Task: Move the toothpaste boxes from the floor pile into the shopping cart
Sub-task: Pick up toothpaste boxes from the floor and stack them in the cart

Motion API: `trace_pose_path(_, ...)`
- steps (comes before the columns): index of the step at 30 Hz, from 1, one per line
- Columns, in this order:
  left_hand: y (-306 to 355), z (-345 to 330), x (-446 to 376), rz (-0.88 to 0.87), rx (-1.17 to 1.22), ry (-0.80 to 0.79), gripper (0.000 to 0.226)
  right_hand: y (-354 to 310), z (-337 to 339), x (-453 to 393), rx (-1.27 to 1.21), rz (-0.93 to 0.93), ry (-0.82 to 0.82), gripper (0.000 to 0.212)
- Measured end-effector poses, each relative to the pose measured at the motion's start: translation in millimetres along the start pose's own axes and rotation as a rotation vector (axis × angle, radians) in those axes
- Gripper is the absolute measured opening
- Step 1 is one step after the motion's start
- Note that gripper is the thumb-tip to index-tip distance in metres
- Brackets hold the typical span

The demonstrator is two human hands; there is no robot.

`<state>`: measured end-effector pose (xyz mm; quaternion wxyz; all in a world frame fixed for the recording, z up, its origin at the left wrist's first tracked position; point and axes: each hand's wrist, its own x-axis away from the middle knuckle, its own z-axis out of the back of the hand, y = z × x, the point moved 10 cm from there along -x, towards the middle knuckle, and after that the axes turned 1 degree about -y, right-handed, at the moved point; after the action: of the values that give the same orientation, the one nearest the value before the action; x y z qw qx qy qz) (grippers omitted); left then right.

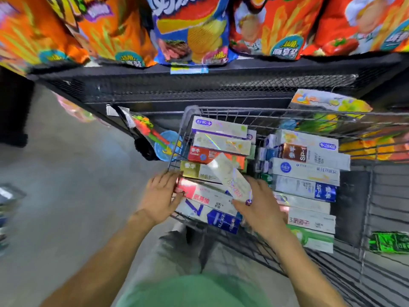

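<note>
**Two hands at a wire shopping cart filled with toothpaste boxes**

The view looks down from head height in a shop aisle with a grey floor [66,173]. A black mesh shelf [199,85] runs across the top, and large orange, red and blue snack bags [192,32] stand on it. Below the shelf sits a wire shopping cart [243,111], and both bare forearms reach forward to it.

The right hand [263,207] holds a pale toothpaste box [232,178] by its near end, thumb on the left side and fingers curled behind. The box tilts up and away from the hand, crossing over the left stack of boxes [212,165] in the cart. That stack lies directly beyond and left of the grip: white, red, gold, pink and blue boxes laid flat, long sides across.

The left hand [161,196] is to the left of the grip, fingers fairly straight and spread. Its fingertips rest on the cart's left rim and touch the end of a pink box [188,189] in the stack; it grips nothing.

To the right of the right hand, a second stack of boxes [307,180] fills the other half of the cart, mostly white and blue. A narrow gap with small boxes standing on end separates the two stacks, just beyond the grip.

The cart's far wire wall stands close to the shelf. Left of the left hand the floor lies bare. Hanging toys [146,131] dangle from the shelf just beyond the cart's left corner.
</note>
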<state>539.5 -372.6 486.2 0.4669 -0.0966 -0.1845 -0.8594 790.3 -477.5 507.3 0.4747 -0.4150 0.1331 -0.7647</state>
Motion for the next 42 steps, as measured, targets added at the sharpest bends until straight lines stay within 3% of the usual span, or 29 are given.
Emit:
trace_pose_path(6,-27,-9,11,0.152,0.049,-0.087,0.088,-32,-67,-82,0.255,0.149,-0.23,0.08)
trace_pose_path(13,-50,-20,18,0.23,0.073,-0.159,0.097,-48,-102,-109,0.205,0.154,-0.421,0.081)
trace_pose_path(19,-57,-6,27,0.216,0.064,-0.136,0.08,-63,-96,-97,0.338,0.182,-0.352,0.074)
trace_pose_path(24,-70,28,33,0.185,0.059,-0.055,0.077,-107,-77,-70,0.476,0.238,-0.197,0.066)
trace_pose_path(33,-175,104,139,0.251,-0.024,0.113,0.092,-281,-108,-5,0.757,0.469,0.001,0.067)
trace_pose_path(37,-270,133,244,0.432,0.023,0.194,0.099,-397,-176,32,0.807,0.66,0.026,0.087)
trace_pose_path(42,-386,148,389,0.737,0.027,0.265,0.096,-537,-289,73,0.91,0.893,-0.02,0.089)
